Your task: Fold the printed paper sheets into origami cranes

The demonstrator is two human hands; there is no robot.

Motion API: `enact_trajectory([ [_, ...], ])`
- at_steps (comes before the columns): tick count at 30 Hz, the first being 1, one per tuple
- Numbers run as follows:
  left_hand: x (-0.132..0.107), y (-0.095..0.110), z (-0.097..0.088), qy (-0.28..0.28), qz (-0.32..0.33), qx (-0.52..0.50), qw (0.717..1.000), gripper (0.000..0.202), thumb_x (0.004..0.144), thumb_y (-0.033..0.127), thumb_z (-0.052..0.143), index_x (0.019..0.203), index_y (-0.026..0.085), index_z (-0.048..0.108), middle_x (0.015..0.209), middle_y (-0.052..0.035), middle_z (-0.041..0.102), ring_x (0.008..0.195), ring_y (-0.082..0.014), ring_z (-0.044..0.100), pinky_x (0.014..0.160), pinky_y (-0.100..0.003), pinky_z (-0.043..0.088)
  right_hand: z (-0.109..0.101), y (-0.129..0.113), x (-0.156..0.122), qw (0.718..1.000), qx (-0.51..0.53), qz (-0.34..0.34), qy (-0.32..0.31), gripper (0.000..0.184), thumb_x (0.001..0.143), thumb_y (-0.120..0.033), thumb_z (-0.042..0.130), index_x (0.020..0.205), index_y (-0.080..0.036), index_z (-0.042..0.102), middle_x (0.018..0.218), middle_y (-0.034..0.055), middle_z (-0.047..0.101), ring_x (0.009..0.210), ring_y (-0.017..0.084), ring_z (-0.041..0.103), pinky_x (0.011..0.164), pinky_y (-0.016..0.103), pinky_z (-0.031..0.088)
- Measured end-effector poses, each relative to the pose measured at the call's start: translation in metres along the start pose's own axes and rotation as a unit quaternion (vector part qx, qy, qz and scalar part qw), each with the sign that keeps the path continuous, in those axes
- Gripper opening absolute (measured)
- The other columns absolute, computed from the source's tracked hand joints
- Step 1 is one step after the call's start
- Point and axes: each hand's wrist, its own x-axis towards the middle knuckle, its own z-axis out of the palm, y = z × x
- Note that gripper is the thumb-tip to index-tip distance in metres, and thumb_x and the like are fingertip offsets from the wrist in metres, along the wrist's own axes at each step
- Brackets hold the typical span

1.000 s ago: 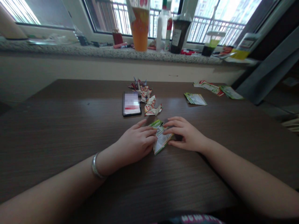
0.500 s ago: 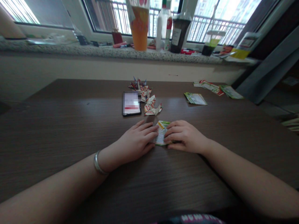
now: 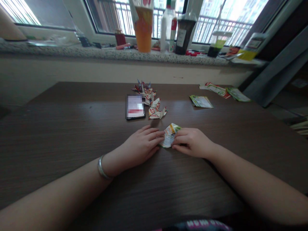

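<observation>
A small sheet of printed paper [image 3: 168, 140], white with green and yellow, lies on the table between my hands, its upper part folded over at a slant. My left hand [image 3: 145, 142] rests flat with its fingers stretched out, the tips on the paper's left side. On the right side, my right hand [image 3: 191, 141] has its fingers bent and pinching the paper's edge; the fingertips partly hide it. Just beyond are folded paper pieces [image 3: 156, 109] in cream and red, beside a phone [image 3: 135, 107] with a lit, blurred screen.
A stack of printed papers [image 3: 201, 101] lies at the right of the brown table [image 3: 72, 128], with more paper strips [image 3: 218, 90] behind it. Along the granite windowsill [image 3: 96, 53] stand an orange drink cup [image 3: 143, 29], a dark drink cup [image 3: 184, 35] and bottles.
The paper's upper part is now folded over at a slant, showing a yellow and green flap. My right hand's fingers have drawn in and bent more. My left hand has hardly moved.
</observation>
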Motion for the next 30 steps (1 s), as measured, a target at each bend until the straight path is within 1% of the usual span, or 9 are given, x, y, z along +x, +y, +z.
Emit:
enact_trajectory([
  [4, -0.003, 0.0, 0.003, -0.03, -0.001, -0.01, 0.999, 0.044, 0.093, 0.031, 0.049, 0.134, 0.017, 0.048, 0.137, -0.0082, 0.053, 0.126, -0.0241, 0.048, 0.111, -0.043, 0.033, 0.001, 0.003, 0.0, 0.999, 0.039, 0.037, 0.008, 0.018, 0.09, -0.028, 0.054, 0.085, -0.02, 0.069, 0.083, 0.0033, 0.069, 0.078, 0.015, 0.062, 0.073, 0.026, 0.047],
  [6, -0.004, -0.001, 0.003, -0.042, -0.003, -0.018, 0.999, 0.048, 0.094, 0.034, 0.047, 0.138, 0.017, 0.044, 0.142, -0.0079, 0.048, 0.132, -0.0242, 0.042, 0.112, -0.042, 0.032, 0.002, 0.006, 0.0, 0.997, 0.061, 0.051, 0.013, 0.017, 0.09, -0.025, 0.053, 0.085, -0.019, 0.068, 0.082, 0.003, 0.069, 0.076, 0.014, 0.062, 0.072, 0.025, 0.046],
  [8, -0.006, -0.002, 0.003, -0.06, -0.007, -0.022, 0.998, 0.054, 0.094, 0.037, 0.047, 0.143, 0.019, 0.036, 0.148, -0.008, 0.041, 0.137, -0.0246, 0.035, 0.113, -0.042, 0.029, 0.003, 0.007, 0.0, 0.994, 0.077, 0.073, 0.022, 0.016, 0.09, -0.024, 0.053, 0.085, -0.018, 0.067, 0.083, 0.0031, 0.069, 0.076, 0.014, 0.062, 0.072, 0.025, 0.046],
  [12, -0.009, -0.001, 0.002, -0.097, -0.009, -0.027, 0.995, 0.067, 0.095, 0.045, 0.044, 0.15, 0.017, 0.018, 0.153, -0.0105, 0.03, 0.143, -0.0259, 0.024, 0.115, -0.042, 0.022, 0.005, 0.01, 0.0, 0.986, 0.077, 0.147, 0.025, 0.014, 0.088, -0.024, 0.054, 0.086, -0.018, 0.067, 0.081, 0.003, 0.069, 0.072, 0.014, 0.061, 0.067, 0.025, 0.044],
  [15, -0.009, 0.0, 0.0, -0.116, -0.008, -0.028, 0.993, 0.072, 0.095, 0.048, 0.041, 0.151, 0.015, 0.011, 0.156, -0.0121, 0.023, 0.144, -0.0268, 0.019, 0.116, -0.042, 0.018, 0.006, 0.011, 0.0, 0.978, 0.078, 0.194, 0.028, 0.014, 0.088, -0.025, 0.055, 0.088, -0.019, 0.067, 0.079, 0.0023, 0.069, 0.069, 0.014, 0.06, 0.063, 0.024, 0.042],
  [20, -0.009, 0.002, -0.002, -0.138, -0.007, -0.025, 0.99, 0.072, 0.095, 0.052, 0.038, 0.152, 0.017, 0.009, 0.158, -0.0097, 0.015, 0.145, -0.0265, 0.014, 0.117, -0.043, 0.013, 0.007, 0.015, 0.002, 0.974, 0.071, 0.21, 0.037, 0.013, 0.087, -0.023, 0.055, 0.087, -0.018, 0.066, 0.085, 0.0039, 0.069, 0.077, 0.015, 0.06, 0.07, 0.025, 0.042],
  [22, -0.008, 0.002, -0.003, -0.146, -0.011, -0.024, 0.989, 0.073, 0.095, 0.054, 0.036, 0.152, 0.017, 0.009, 0.158, -0.0093, 0.014, 0.146, -0.0261, 0.013, 0.117, -0.042, 0.012, 0.007, 0.016, 0.004, 0.971, 0.066, 0.226, 0.032, 0.013, 0.087, -0.023, 0.055, 0.082, -0.018, 0.066, 0.081, 0.0033, 0.067, 0.075, 0.015, 0.059, 0.068, 0.025, 0.041],
  [25, -0.007, 0.003, -0.003, -0.153, -0.017, -0.023, 0.988, 0.073, 0.095, 0.054, 0.035, 0.152, 0.016, 0.009, 0.158, -0.0086, 0.015, 0.146, -0.0253, 0.013, 0.118, -0.042, 0.012, 0.006, 0.016, 0.005, 0.968, 0.051, 0.244, 0.02, 0.015, 0.086, -0.025, 0.055, 0.075, -0.018, 0.062, 0.077, 0.0021, 0.065, 0.071, 0.014, 0.057, 0.065, 0.025, 0.038],
  [30, -0.006, 0.002, -0.002, -0.141, -0.018, -0.029, 0.989, 0.072, 0.095, 0.052, 0.04, 0.151, 0.015, 0.015, 0.157, -0.008, 0.022, 0.145, -0.0257, 0.017, 0.117, -0.043, 0.016, 0.003, 0.015, 0.005, 0.961, 0.019, 0.274, -0.006, 0.017, 0.088, -0.031, 0.052, 0.078, -0.02, 0.061, 0.084, 0.0036, 0.067, 0.074, 0.016, 0.058, 0.065, 0.026, 0.038],
])
